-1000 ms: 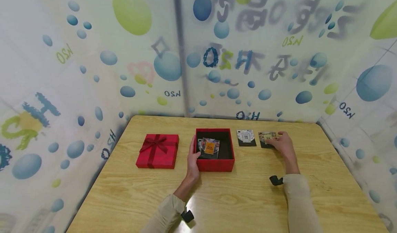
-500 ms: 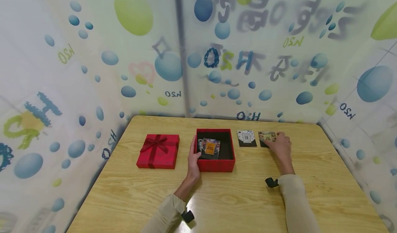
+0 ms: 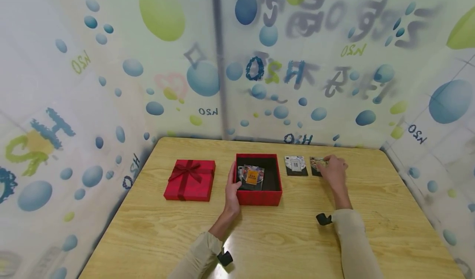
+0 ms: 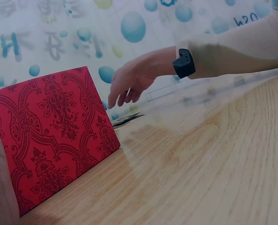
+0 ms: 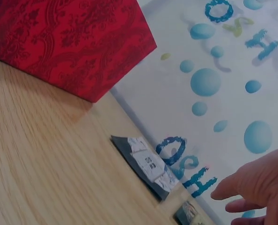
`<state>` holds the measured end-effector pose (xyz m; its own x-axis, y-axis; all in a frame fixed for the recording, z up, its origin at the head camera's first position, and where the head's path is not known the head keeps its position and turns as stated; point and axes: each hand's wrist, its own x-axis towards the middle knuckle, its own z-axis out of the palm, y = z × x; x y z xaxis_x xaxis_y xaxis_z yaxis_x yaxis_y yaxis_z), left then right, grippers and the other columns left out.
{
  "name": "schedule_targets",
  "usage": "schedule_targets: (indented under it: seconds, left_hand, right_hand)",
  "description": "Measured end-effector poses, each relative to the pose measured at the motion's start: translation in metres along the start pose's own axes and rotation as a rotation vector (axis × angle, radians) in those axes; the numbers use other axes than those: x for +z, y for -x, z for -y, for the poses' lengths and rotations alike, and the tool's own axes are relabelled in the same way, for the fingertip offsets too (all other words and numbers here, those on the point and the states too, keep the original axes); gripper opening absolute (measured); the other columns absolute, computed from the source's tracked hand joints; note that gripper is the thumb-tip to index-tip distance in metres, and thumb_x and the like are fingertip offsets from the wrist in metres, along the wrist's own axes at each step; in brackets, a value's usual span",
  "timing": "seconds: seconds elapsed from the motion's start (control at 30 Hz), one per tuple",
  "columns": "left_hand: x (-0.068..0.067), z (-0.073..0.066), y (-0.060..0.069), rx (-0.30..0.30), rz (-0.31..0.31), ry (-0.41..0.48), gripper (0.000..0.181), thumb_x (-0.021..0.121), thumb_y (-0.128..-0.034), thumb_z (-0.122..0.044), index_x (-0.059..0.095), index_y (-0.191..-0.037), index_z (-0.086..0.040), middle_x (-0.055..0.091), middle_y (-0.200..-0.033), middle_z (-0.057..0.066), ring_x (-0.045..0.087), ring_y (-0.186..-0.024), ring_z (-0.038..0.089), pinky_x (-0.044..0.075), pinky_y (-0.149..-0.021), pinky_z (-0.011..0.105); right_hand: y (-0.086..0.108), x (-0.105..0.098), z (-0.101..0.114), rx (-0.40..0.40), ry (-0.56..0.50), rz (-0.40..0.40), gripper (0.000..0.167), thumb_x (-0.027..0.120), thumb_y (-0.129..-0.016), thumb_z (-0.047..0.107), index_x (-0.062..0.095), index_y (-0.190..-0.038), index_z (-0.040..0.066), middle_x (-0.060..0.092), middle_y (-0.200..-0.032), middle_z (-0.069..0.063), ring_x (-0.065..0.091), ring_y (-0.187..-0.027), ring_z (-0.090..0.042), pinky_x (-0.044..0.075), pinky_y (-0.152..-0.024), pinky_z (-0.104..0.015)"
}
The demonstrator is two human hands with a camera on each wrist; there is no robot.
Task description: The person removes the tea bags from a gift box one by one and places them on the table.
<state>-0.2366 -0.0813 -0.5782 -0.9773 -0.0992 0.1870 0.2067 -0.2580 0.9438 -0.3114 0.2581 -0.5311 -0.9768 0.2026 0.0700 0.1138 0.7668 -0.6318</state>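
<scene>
An uncovered red gift box (image 3: 258,197) with a black interior sits mid-table. Inside it, at the left, lie overlapping flat square packets, the top one (image 3: 252,177) with an orange label. My left hand (image 3: 231,194) holds the box's left wall, fingers along the outside and thumb over the rim. To the box's right lies a white-and-black packet (image 3: 295,166). Beyond it is a second dark, patterned packet (image 3: 316,166), partly hidden in the head view by my right hand (image 3: 335,172). The right wrist view shows that hand with loosely bent fingers above this packet, apart from it.
The red lid (image 3: 189,180) with a dark ribbon bow lies left of the box on the wooden table (image 3: 285,237). Walls (image 3: 252,118) printed with bubbles stand right behind the table and on both sides.
My right hand has shifted slightly left and covers more of the rightmost packet. The left hand stays on the box, and the packets lie where they were.
</scene>
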Motion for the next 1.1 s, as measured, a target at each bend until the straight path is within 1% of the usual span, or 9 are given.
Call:
schedule_targets:
  seconds: [0.07, 0.13, 0.27, 0.4, 0.5, 0.6, 0.77, 0.97, 1.1]
  left_hand:
    - [0.0, 0.0, 0.0, -0.003, -0.004, 0.004, 0.078, 0.035, -0.0919, -0.004, 0.023, -0.168, -0.015, 0.026, -0.171, 0.009, 0.029, -0.145, 0.035, 0.029, -0.117, 0.045]
    - [0.0, -0.001, 0.0, -0.006, -0.006, 0.004, 0.078, 0.036, -0.0917, -0.004, 0.023, -0.168, -0.017, 0.026, -0.171, 0.01, 0.029, -0.145, 0.035, 0.029, -0.116, 0.045]
    - [0.0, -0.001, 0.001, -0.023, -0.013, -0.003, 0.077, 0.036, -0.0928, -0.005, 0.024, -0.168, -0.02, 0.025, -0.171, 0.009, 0.028, -0.147, 0.035, 0.025, -0.119, 0.051]
    - [0.0, -0.002, 0.001, -0.039, -0.017, -0.001, 0.077, 0.036, -0.0932, -0.005, 0.024, -0.168, -0.02, 0.025, -0.171, 0.01, 0.027, -0.148, 0.035, 0.022, -0.121, 0.054]
    - [0.0, -0.003, 0.001, -0.042, -0.017, 0.005, 0.078, 0.036, -0.0929, -0.005, 0.023, -0.168, -0.019, 0.025, -0.171, 0.01, 0.028, -0.147, 0.035, 0.024, -0.12, 0.053]
    - [0.001, -0.003, 0.002, -0.037, -0.01, 0.005, 0.077, 0.035, -0.0931, -0.005, 0.022, -0.168, -0.017, 0.025, -0.171, 0.01, 0.028, -0.146, 0.036, 0.027, -0.119, 0.052]
    - [0.001, -0.004, 0.002, -0.028, -0.005, 0.0, 0.076, 0.034, -0.0937, -0.004, 0.021, -0.168, -0.013, 0.025, -0.171, 0.011, 0.029, -0.147, 0.036, 0.028, -0.119, 0.051]
    - [0.002, -0.005, 0.003, -0.004, -0.007, 0.025, 0.076, 0.033, -0.0932, -0.002, 0.023, -0.168, -0.012, 0.024, -0.172, 0.012, 0.027, -0.148, 0.037, 0.022, -0.122, 0.052]
    - [0.002, -0.005, 0.003, -0.012, -0.003, 0.021, 0.075, 0.032, -0.094, -0.002, 0.021, -0.168, -0.012, 0.023, -0.172, 0.013, 0.027, -0.148, 0.037, 0.021, -0.122, 0.055]
  right_hand:
    - [0.0, 0.0, 0.005, -0.064, 0.016, -0.008, 0.037, 0.055, -0.102, 0.014, 0.062, -0.12, -0.017, 0.06, -0.118, -0.038, 0.046, -0.119, -0.056, 0.03, -0.105, -0.066]
    - [0.0, 0.0, 0.01, -0.11, 0.022, 0.001, 0.034, 0.051, -0.103, 0.011, 0.064, -0.117, -0.017, 0.064, -0.112, -0.036, 0.053, -0.111, -0.051, 0.035, -0.103, -0.063]
    - [0.002, 0.002, 0.02, -0.13, -0.024, 0.064, 0.032, 0.048, -0.105, 0.01, 0.062, -0.12, -0.014, 0.063, -0.112, -0.032, 0.058, -0.099, -0.04, 0.05, -0.083, -0.05]
    - [0.007, 0.003, 0.034, -0.165, -0.083, 0.106, 0.026, 0.051, -0.104, 0.008, 0.063, -0.118, -0.01, 0.065, -0.108, -0.026, 0.059, -0.092, -0.034, 0.049, -0.075, -0.041]
    - [0.012, 0.005, 0.047, -0.226, -0.083, 0.123, 0.024, 0.046, -0.101, 0.0, 0.065, -0.115, -0.009, 0.066, -0.103, -0.024, 0.061, -0.09, -0.034, 0.051, -0.075, -0.042]
    - [0.017, 0.005, 0.06, -0.275, -0.082, 0.139, 0.03, 0.04, -0.098, -0.007, 0.065, -0.115, -0.008, 0.068, -0.103, -0.024, 0.063, -0.091, -0.034, 0.051, -0.077, -0.043]
    - [0.027, 0.011, 0.077, -0.355, -0.131, 0.141, 0.032, 0.039, -0.097, -0.009, 0.066, -0.114, -0.007, 0.067, -0.105, -0.026, 0.063, -0.09, -0.033, 0.051, -0.075, -0.041]
    - [0.041, 0.02, 0.1, -0.515, -0.148, 0.111, 0.025, 0.047, -0.098, -0.007, 0.067, -0.112, -0.006, 0.068, -0.107, -0.023, 0.063, -0.094, -0.033, 0.053, -0.081, -0.048]
    - [0.048, 0.028, 0.109, -0.606, -0.138, 0.113, 0.02, 0.053, -0.099, -0.005, 0.068, -0.113, -0.003, 0.067, -0.109, -0.017, 0.06, -0.095, -0.029, 0.053, -0.081, -0.046]
